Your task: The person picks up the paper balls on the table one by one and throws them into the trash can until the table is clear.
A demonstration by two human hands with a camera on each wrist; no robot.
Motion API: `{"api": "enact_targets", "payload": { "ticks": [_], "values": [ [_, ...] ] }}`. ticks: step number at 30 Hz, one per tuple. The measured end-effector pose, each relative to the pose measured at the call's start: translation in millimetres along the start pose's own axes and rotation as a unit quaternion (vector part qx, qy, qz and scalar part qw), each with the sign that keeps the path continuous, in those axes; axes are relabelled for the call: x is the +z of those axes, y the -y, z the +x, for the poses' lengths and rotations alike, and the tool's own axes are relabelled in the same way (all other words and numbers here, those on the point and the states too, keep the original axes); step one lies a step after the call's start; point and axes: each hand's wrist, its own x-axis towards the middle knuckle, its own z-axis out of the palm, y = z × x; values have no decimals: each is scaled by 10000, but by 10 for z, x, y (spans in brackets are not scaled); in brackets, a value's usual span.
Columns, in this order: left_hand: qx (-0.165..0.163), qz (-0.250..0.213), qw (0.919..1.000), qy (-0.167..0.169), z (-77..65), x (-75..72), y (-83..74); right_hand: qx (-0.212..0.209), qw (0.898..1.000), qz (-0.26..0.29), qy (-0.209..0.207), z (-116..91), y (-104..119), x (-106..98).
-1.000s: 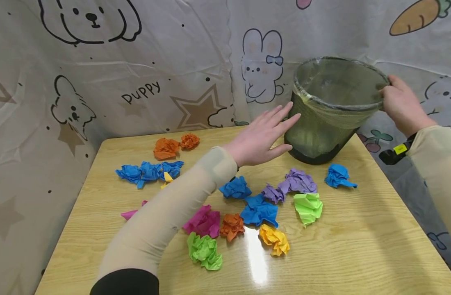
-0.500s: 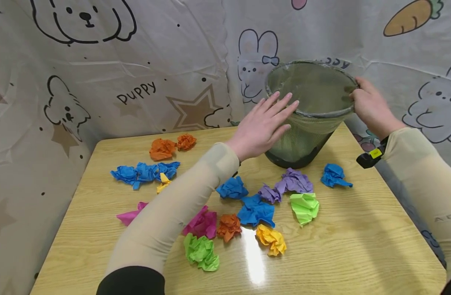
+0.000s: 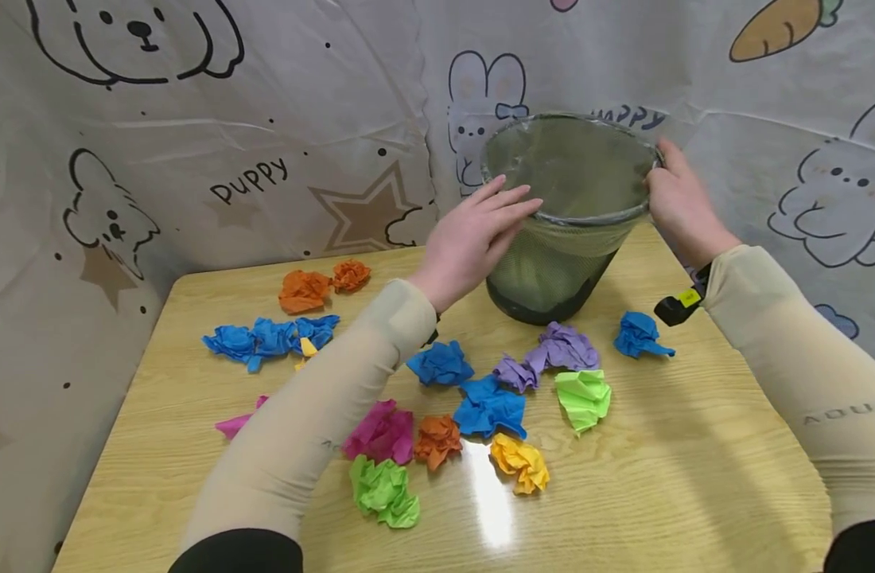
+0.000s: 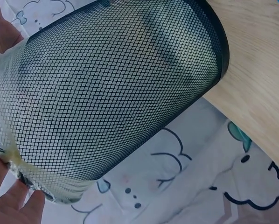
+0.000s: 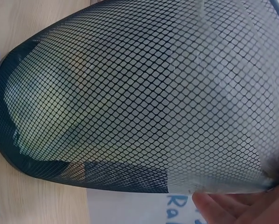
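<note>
A black mesh wastebasket (image 3: 562,253) with a clear liner folded over its rim stands at the back right of the table, leaning a little. My right hand (image 3: 686,203) grips its rim on the right side, thumb on top. The fingers of my left hand (image 3: 469,239) are extended against the rim at the front left. Up close in the left wrist view, the left fingertips (image 4: 17,191) lie at the gathered liner edge. The right wrist view shows the mesh side of the wastebasket (image 5: 130,93) and the right fingers (image 5: 223,207) beneath its rim.
Crumpled paper balls lie about the table (image 3: 659,477): purple (image 3: 566,348), blue (image 3: 638,334), light green (image 3: 584,398), yellow (image 3: 521,463), orange (image 3: 437,440), magenta (image 3: 380,432) and green (image 3: 385,491). More orange paper (image 3: 304,291) is at the back left. A printed curtain (image 3: 266,119) hangs behind.
The wastebasket has moved left along the back of the table, with the right hand on its rim. The left hand has come from beside it to its rim. The paper balls stay put.
</note>
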Motion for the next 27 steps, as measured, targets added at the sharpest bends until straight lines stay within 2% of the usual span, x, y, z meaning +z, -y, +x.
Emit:
{"api": "enact_targets", "payload": {
  "ticks": [8, 15, 27],
  "values": [
    [-106, -120, 9991, -394, -193, -149, 131, -112, 9999, -113, 28, 3, 145, 242],
    [-24, -154, 9966, -814, -362, -226, 245, -251, 9997, -44, -16, -17, 256, 473],
    [50, -225, 9923, -1215, -627, -354, 412, -324, 9990, 241, 208, -47, 410, 792]
  ]
}}
